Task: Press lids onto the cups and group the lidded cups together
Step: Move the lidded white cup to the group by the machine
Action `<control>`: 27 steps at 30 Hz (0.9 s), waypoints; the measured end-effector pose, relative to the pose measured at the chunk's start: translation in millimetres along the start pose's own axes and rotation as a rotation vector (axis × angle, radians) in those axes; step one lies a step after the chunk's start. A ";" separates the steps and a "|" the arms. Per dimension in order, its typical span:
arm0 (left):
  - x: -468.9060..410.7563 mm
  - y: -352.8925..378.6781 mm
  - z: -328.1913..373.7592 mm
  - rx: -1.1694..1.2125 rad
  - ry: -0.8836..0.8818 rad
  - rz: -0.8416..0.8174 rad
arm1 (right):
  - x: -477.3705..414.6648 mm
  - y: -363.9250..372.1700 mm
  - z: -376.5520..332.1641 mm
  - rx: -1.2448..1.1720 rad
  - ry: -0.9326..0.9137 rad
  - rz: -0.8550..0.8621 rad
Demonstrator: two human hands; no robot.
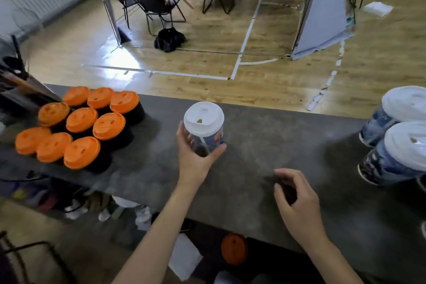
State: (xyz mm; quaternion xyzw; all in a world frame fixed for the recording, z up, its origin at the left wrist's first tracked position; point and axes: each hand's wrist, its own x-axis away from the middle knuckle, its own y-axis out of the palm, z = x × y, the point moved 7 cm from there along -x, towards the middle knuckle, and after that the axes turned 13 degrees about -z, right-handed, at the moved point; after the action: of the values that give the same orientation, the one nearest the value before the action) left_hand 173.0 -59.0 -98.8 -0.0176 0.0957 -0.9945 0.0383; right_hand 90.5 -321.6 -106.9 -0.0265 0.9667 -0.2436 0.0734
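**Lidded cup in hand, grouping to come**

The left hand is gripping a blue cup at the middle of the grey counter, fingers and thumb wrapping its lower wall. Its white lid is looking seated. The right hand is hovering near the counter's front edge, loosely curled and holding nothing. The next move is likely calling for a carry to the white-lidded cups at the counter's right end, which the frame is cutting off. The hand is hiding the cup's base, so lifted or resting, I cannot tell.
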 end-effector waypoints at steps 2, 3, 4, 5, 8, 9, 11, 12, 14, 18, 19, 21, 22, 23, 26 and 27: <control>-9.7 15.3 -0.4 0.028 -0.022 -0.066 | 0.6 0.5 2.1 -0.044 0.020 -0.027; -7.7 27.0 -0.1 0.036 -0.039 -0.122 | 1.5 1.2 1.4 -0.063 0.021 -0.039; -2.0 42.0 1.3 0.051 -0.052 -0.196 | 2.7 2.0 0.0 -0.084 0.020 -0.056; 7.0 58.1 3.5 0.071 -0.060 -0.275 | 3.6 3.7 -0.9 -0.115 0.027 -0.084; 38.0 100.2 8.2 0.171 -0.086 -0.429 | 6.9 6.4 -4.6 -0.260 0.066 -0.137; 46.0 108.9 9.2 0.210 -0.104 -0.440 | 7.6 4.4 -6.1 -0.298 0.068 -0.108; 54.9 119.1 11.9 0.265 -0.146 -0.442 | 8.8 -1.0 -6.7 -0.328 0.067 -0.050; 55.8 119.9 15.1 0.299 -0.160 -0.439 | 9.0 -2.0 -6.3 -0.337 0.071 -0.051; 51.8 114.5 23.4 0.397 -0.189 -0.420 | 8.5 -0.8 -4.5 -0.350 0.084 -0.112; 38.3 109.4 43.4 0.440 -0.151 -0.464 | 8.7 4.1 -6.6 -0.429 0.092 -0.216; 37.8 111.9 45.4 0.425 -0.147 -0.480 | 8.2 5.7 -7.4 -0.446 0.096 -0.238; 37.7 117.9 45.0 0.403 -0.156 -0.502 | 8.0 9.0 -6.2 -0.478 0.104 -0.283; 36.7 120.6 44.2 0.398 -0.157 -0.508 | 7.7 9.1 -5.9 -0.501 0.104 -0.292; 35.1 122.1 42.9 0.401 -0.158 -0.501 | 7.4 8.3 -5.4 -0.534 0.108 -0.294; 29.1 124.5 39.2 0.457 -0.197 -0.471 | 7.5 3.7 -3.3 -0.651 0.133 -0.271; 27.7 126.8 40.4 0.474 -0.206 -0.471 | 7.7 2.1 -3.5 -0.672 0.136 -0.268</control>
State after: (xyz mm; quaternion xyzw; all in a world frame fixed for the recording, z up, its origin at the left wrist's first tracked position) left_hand 156.3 -193.0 -82.7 -0.1303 -0.1487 -0.9636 -0.1798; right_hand 82.4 -318.8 -105.8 -0.1595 0.9834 0.0786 -0.0365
